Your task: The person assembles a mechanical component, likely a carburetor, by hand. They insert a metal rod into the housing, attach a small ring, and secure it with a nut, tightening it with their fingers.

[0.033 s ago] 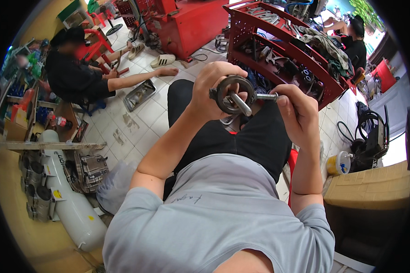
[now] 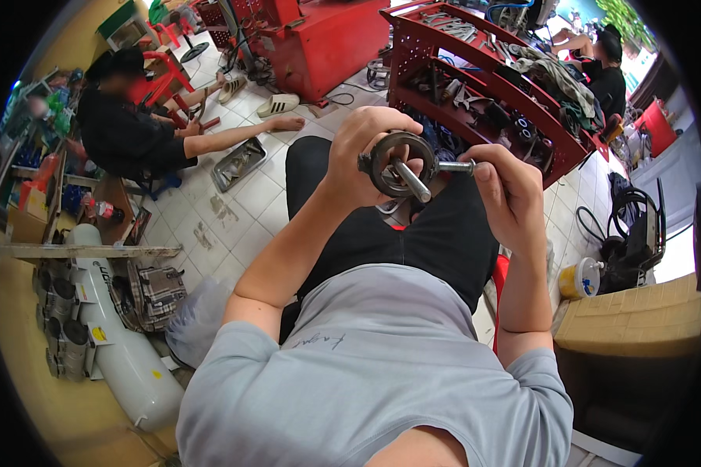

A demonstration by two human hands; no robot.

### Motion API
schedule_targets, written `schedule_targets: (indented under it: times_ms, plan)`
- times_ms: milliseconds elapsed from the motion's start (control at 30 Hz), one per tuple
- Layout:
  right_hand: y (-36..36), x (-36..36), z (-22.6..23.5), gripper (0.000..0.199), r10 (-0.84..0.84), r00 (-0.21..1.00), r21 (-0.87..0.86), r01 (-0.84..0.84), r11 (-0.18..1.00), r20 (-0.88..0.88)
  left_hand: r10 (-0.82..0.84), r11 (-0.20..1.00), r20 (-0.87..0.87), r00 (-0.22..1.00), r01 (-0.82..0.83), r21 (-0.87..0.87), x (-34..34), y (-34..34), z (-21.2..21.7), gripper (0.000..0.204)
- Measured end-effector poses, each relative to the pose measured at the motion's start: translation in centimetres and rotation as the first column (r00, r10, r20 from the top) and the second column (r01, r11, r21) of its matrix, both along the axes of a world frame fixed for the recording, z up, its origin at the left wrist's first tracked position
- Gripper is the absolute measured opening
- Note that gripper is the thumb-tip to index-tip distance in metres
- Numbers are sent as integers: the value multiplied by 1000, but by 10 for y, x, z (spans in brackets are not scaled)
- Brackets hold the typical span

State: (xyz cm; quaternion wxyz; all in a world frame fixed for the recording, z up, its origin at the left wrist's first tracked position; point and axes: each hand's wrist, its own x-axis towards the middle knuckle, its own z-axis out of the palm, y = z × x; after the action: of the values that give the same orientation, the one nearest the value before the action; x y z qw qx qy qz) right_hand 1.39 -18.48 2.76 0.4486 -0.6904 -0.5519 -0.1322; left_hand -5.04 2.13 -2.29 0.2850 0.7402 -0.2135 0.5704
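My left hand (image 2: 353, 159) is wrapped around the far left side of a dark metal ring (image 2: 380, 180), held up above my lap. A shiny metal rod (image 2: 411, 180) shows within the ring's opening, its rounded end pointing toward me and to the right. On the ring's right side a silver bolt (image 2: 453, 166) sticks out level. Between thumb and fingers, my right hand (image 2: 514, 187) pinches the bolt's outer end. How far the bolt enters the ring cannot be made out. Part of the ring is covered by my left fingers.
Beyond my knees stands a red tool cart (image 2: 475, 86) with wrenches, cloths and parts. A metal tray (image 2: 239, 164) lies on the tiled floor, near a seated person (image 2: 125, 117) at left. Another person (image 2: 604, 74) sits far right. A white cylinder tank (image 2: 121, 342) is at left.
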Motion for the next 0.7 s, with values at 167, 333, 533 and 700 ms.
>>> schedule_targets:
  times_ms: [167,333,533,700]
  plan:
    - [-5,-2,4,18,71,982,-30,-77,997,-177,-73,993,-120,990,61,-99,-3,-2,-8,26]
    - [-1,10,-6,26,90,990,-14,-93,996,-112,-96,992,-146,985,82,-97,-2,-3,-10,26]
    - [-6,3,5,12,100,969,-33,-110,993,-224,-88,996,-20,996,88,-19,10,2,-15,26]
    - [-6,9,-1,17,118,970,-7,-122,993,-214,-96,994,-73,993,91,-66,7,-4,-15,26]
